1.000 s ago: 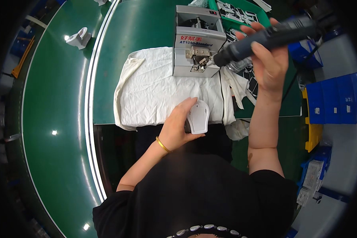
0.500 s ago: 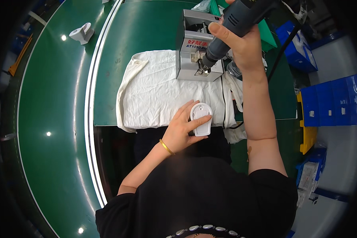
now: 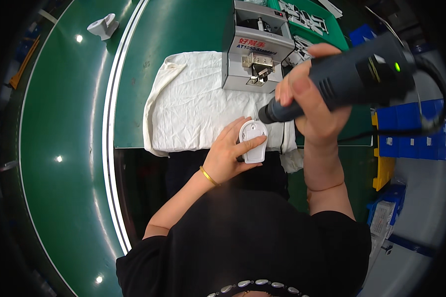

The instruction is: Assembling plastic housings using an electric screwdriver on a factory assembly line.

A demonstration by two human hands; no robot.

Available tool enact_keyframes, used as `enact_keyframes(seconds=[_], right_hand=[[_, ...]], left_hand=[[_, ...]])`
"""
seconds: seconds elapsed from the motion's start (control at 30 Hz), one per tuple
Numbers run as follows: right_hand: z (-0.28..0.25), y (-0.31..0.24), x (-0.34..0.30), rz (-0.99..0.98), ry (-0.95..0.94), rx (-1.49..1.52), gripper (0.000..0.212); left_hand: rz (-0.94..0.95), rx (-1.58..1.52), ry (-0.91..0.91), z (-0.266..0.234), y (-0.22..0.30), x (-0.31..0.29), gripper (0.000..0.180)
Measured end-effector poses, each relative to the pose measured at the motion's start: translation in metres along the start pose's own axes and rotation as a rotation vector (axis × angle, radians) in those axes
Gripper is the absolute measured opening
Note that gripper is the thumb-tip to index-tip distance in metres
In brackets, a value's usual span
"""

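Observation:
A white rounded plastic housing [image 3: 253,148] with small holes rests under my left hand [image 3: 228,151], whose thumb lies across it and whose fingers wrap its left side. It sits by the front edge of a white cloth [image 3: 193,109]. My right hand [image 3: 316,96] grips a dark electric screwdriver [image 3: 352,74], its cable curving off to the right. The driver's nose points down and left, close to the housing's upper right edge. Its bit is not distinguishable. Beyond the cloth stands a grey screw feeder [image 3: 255,49] with a metal pick-up outlet at its front.
Behind the feeder, a green bin [image 3: 307,20] holds several white and dark parts. Left of the bright rail, a white plastic part [image 3: 103,26] stands on the green conveyor surface [image 3: 59,198]. Blue bins [image 3: 411,131] and a yellow bin [image 3: 384,171] are at the right.
My right hand has brought the screwdriver from the feeder's outlet back towards me, over beside the housing. My left hand still holds the housing in nearly the same place.

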State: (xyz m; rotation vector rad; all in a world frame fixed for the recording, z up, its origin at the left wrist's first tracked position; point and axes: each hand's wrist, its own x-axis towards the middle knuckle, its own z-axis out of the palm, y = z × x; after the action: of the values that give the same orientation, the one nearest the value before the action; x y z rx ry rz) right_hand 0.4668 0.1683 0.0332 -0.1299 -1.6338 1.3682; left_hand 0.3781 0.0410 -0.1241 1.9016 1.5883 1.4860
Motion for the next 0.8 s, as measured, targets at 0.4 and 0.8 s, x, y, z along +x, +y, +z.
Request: enact_keyframes(seconds=[0.4,0.8], right_hand=[[-0.003,-0.006,-0.017,0.046,-0.035,-0.147,0.035],[-0.001,-0.004,-0.018,0.087,-0.033,-0.162,0.026]], left_hand=[[0.007,0.016,-0.002,-0.003,0.007,0.006,0.067],[0.002,0.005,0.009,-0.002,0.006,0.006,0.065]])
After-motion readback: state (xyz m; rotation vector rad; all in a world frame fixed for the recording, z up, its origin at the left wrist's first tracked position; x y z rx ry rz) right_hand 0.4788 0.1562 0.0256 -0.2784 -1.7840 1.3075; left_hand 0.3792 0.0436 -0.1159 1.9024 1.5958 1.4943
